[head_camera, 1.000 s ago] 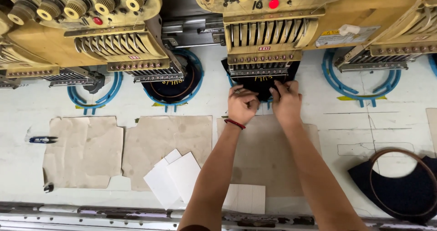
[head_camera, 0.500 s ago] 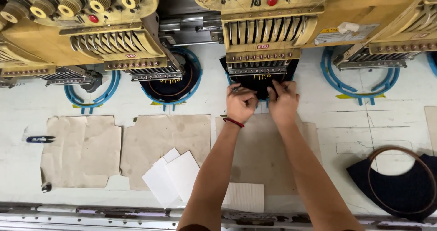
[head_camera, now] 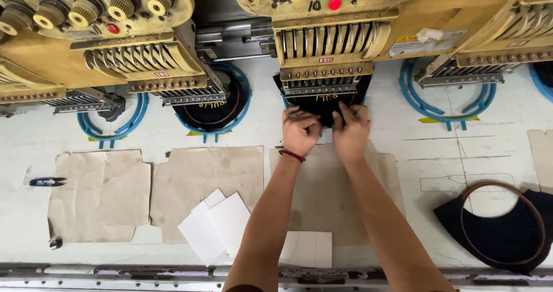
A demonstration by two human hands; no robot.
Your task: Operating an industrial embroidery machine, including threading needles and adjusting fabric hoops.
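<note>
The black fabric piece (head_camera: 322, 105) lay at the upper centre of the frame, tucked under the needle bar of the yellow embroidery head (head_camera: 325, 44), its far edge hidden beneath the machine and its near edge just showing above your knuckles. Your left hand (head_camera: 299, 132) and your right hand (head_camera: 350, 132) sat side by side on that near edge, almost touching each other, fingers curled down and pinching the black fabric piece. Above them the head left almost no room; the free space was toward you, over the brown paper sheet (head_camera: 328, 194) under your forearms. Left of centre, a second black piece sat in a blue hoop (head_camera: 242, 96) under the neighbouring head. Lower centre held a few white cards (head_camera: 222, 223), with more brown paper (head_camera: 98, 194) stretching to the left and a small blue snipper (head_camera: 46, 181) at the left edge. At lower right a dark cloth in a wooden ring (head_camera: 504, 234) lay well apart on the white table (head_camera: 461, 148).
</note>
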